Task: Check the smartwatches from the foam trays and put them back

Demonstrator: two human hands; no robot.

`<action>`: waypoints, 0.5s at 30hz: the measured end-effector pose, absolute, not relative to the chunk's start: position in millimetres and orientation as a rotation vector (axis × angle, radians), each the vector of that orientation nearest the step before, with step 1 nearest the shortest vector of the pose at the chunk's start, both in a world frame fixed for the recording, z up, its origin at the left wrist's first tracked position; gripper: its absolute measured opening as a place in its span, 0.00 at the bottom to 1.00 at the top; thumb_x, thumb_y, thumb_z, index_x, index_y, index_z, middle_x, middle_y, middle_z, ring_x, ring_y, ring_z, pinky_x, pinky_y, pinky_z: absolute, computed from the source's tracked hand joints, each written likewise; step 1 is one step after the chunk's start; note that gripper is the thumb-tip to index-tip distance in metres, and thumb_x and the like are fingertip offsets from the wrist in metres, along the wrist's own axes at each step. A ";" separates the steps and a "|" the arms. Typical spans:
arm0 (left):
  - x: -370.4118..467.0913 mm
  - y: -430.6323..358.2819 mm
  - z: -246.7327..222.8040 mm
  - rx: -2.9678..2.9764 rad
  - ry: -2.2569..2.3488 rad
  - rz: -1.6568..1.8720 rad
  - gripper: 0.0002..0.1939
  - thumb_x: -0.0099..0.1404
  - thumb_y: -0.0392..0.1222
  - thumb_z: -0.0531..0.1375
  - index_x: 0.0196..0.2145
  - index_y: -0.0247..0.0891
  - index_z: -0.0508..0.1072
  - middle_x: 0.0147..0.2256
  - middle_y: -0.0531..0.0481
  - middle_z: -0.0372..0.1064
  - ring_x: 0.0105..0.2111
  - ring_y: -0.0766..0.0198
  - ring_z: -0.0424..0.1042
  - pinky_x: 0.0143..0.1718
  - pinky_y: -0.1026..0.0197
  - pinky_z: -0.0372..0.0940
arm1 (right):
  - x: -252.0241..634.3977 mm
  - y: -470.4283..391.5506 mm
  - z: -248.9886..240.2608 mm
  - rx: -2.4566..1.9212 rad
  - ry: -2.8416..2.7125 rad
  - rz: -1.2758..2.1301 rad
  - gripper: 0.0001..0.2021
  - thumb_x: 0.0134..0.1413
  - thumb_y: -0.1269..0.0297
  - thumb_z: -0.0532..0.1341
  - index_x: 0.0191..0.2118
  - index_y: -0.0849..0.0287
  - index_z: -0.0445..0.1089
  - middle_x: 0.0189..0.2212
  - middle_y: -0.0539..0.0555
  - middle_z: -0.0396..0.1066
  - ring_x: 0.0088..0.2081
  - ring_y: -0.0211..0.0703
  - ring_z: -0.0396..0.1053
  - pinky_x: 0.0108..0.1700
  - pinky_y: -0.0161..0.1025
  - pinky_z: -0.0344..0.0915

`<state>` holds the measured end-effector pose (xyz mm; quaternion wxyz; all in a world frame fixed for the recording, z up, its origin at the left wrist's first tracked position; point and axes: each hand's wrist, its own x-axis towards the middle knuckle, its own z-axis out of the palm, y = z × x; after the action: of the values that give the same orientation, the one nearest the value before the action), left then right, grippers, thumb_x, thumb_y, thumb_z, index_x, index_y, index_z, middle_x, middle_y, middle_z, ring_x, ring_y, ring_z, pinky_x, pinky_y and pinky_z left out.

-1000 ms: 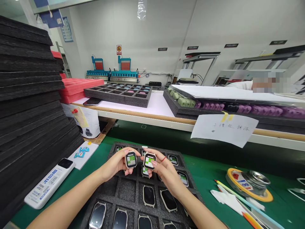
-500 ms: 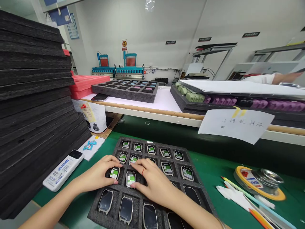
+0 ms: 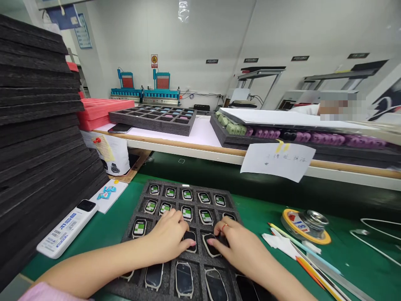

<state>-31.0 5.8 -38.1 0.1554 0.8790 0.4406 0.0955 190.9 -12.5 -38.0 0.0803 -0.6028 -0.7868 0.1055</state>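
A black foam tray [image 3: 200, 263] holds several smartwatches in square pockets. My left hand [image 3: 167, 236] reaches over the third row, its thumb against a dark-screened smartwatch [image 3: 190, 239] and its curled fingers at that watch's upper left. In the pocket to the right, a second smartwatch [image 3: 210, 247] sits slightly tilted, gripped at its right side by the thumb and fingers of my right hand [image 3: 239, 242]. Watches in the upper rows, such as this lit smartwatch [image 3: 206, 216], show green and white screens. The front row, with a dark smartwatch [image 3: 184, 278], is unlit.
Black foam sheets [image 3: 40, 125] are stacked high at left, beside a white handheld device [image 3: 67, 230]. A tape roll [image 3: 305, 225] and pencils [image 3: 308, 269] lie right. The shelf carries a foam tray [image 3: 153, 121] and purple and green parts [image 3: 266, 133]; a co-worker's arm [image 3: 313, 109] shows behind.
Both hands have moved right along the third row, from two lit watches to two dark ones. The left watch they left is now lit and uncovered. The view has shifted right.
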 end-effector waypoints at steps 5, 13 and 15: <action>-21.2 11.2 -42.0 2.412 1.138 0.314 0.18 0.54 0.54 0.68 0.35 0.37 0.74 0.36 0.44 0.71 0.41 0.49 0.69 0.43 0.51 0.60 | 180.2 -19.7 -51.2 -1.758 -2.345 0.304 0.07 0.56 0.61 0.60 0.34 0.59 0.70 0.37 0.58 0.70 0.34 0.51 0.73 0.36 0.44 0.65; -34.5 12.1 -6.4 1.722 1.007 0.662 0.09 0.62 0.46 0.62 0.33 0.39 0.67 0.37 0.48 0.75 0.26 0.65 0.69 0.29 0.62 0.62 | 181.2 -14.6 -40.9 -1.570 -2.155 0.816 0.14 0.51 0.71 0.61 0.45 0.54 0.67 0.32 0.51 0.73 0.37 0.49 0.72 0.40 0.42 0.62; -36.7 16.7 10.5 1.546 0.942 0.797 0.12 0.60 0.44 0.63 0.30 0.39 0.63 0.32 0.50 0.75 0.24 0.68 0.67 0.26 0.66 0.61 | 177.8 -8.8 -31.2 -1.448 -2.094 0.868 0.10 0.56 0.66 0.59 0.44 0.53 0.69 0.34 0.52 0.73 0.38 0.49 0.70 0.41 0.43 0.62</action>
<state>-36.7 16.7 10.5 0.5495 0.6530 0.3980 0.3365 177.8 -8.8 -31.2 0.2240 -0.5245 -0.7588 0.3146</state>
